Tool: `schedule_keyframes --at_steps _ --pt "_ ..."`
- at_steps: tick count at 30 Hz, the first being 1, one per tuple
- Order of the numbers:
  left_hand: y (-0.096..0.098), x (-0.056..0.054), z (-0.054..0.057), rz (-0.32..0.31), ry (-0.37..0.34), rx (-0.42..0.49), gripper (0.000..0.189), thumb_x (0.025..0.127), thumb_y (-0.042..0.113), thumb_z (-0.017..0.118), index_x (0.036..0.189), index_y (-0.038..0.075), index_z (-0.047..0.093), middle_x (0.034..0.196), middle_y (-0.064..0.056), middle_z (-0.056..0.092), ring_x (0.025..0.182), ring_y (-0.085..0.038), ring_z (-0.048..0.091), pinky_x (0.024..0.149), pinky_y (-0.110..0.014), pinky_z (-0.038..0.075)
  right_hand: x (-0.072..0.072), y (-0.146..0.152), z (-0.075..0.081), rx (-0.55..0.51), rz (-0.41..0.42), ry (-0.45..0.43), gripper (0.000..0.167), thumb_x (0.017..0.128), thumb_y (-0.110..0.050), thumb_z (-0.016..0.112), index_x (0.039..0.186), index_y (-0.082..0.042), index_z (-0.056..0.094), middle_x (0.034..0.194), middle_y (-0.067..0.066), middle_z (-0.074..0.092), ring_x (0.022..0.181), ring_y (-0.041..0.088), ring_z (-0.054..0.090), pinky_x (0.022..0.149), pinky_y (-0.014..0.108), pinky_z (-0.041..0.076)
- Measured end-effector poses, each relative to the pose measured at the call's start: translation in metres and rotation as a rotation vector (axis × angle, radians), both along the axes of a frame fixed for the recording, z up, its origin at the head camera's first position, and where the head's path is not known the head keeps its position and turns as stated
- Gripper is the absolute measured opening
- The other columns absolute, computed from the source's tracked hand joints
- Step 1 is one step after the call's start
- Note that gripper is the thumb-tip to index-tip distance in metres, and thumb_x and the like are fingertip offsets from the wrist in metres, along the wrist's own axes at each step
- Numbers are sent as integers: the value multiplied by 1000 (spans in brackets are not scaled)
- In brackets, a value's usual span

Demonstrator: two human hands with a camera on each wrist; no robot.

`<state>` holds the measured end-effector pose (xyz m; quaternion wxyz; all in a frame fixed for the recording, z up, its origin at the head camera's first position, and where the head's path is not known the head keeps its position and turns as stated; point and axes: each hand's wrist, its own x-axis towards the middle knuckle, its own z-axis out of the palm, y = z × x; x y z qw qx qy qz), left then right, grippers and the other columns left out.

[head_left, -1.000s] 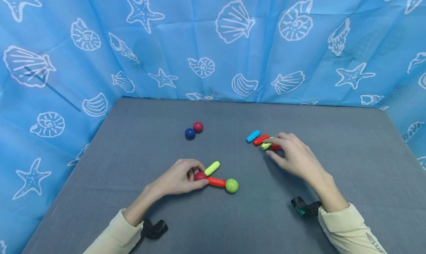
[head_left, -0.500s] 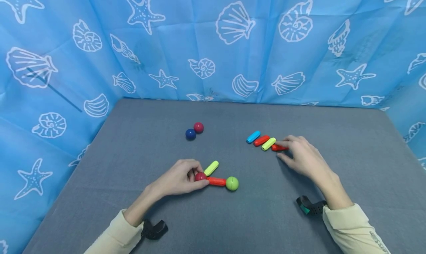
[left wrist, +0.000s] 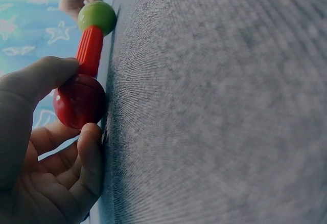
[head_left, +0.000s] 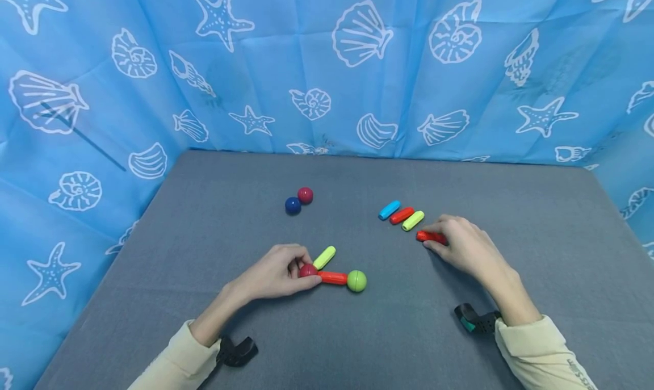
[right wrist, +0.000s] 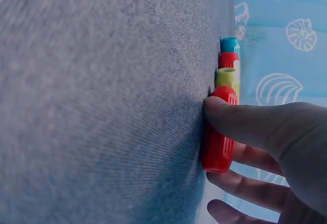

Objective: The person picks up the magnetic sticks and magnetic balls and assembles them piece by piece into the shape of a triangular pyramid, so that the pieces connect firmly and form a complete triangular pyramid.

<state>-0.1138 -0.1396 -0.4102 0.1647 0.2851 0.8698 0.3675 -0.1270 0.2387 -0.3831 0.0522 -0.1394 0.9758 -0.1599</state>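
Note:
My left hand (head_left: 273, 273) grips a dark red ball (left wrist: 79, 101) between thumb and fingers, low over the table. From this ball a red rod (head_left: 334, 278) runs right to a green ball (head_left: 356, 281), and a yellow-green rod (head_left: 325, 258) angles away behind. My right hand (head_left: 462, 245) pinches a separate red rod (right wrist: 218, 142), thumb on its near side and fingers behind. Just beyond that rod lie a yellow-green rod (head_left: 413, 220), another red rod (head_left: 402, 216) and a blue rod (head_left: 389, 210), side by side in a slanting row.
Toward the back of the grey cloth-covered table (head_left: 230, 197) sit a dark blue ball (head_left: 293, 205) and a crimson ball (head_left: 305, 195), close together. A blue curtain (head_left: 286, 55) with white sea-life prints hangs along the table's far and left edges.
My right hand moves right off the row, then takes hold of the end red rod and draws it slightly toward me, away from the others. My left hand stays in place on the red ball.

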Motion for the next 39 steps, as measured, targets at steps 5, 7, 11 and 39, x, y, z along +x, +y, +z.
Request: schedule_keyframes --at_steps 5,7,11,39 --pt "0 0 0 0 8 1 15 90 29 78 94 17 68 80 5 60 62 -2 52 56 -18 45 1 -1 1 -34 6 -17 27 89 -20 80 108 0 77 100 14 73 76 18 59 63 39 49" --pt "0 0 -1 0 12 2 15 90 29 78 94 17 68 80 5 60 62 -2 52 56 -18 45 1 -2 1 -48 13 -24 28 90 -21 78 108 -1 78 97 12 73 74 16 57 62 36 47" --pt "0 -1 -1 1 10 4 15 90 29 78 94 17 68 80 5 60 62 -2 52 56 -18 45 3 -2 1 -68 25 -32 24 93 -20 75 109 -2 78 93 8 73 72 13 53 61 31 43" --pt "2 1 -2 10 12 -13 17 90 29 78 93 17 67 78 6 58 61 -2 51 56 -18 44 13 -45 4 -272 43 8 26 86 -15 81 109 -2 78 78 2 74 57 6 52 52 22 40"
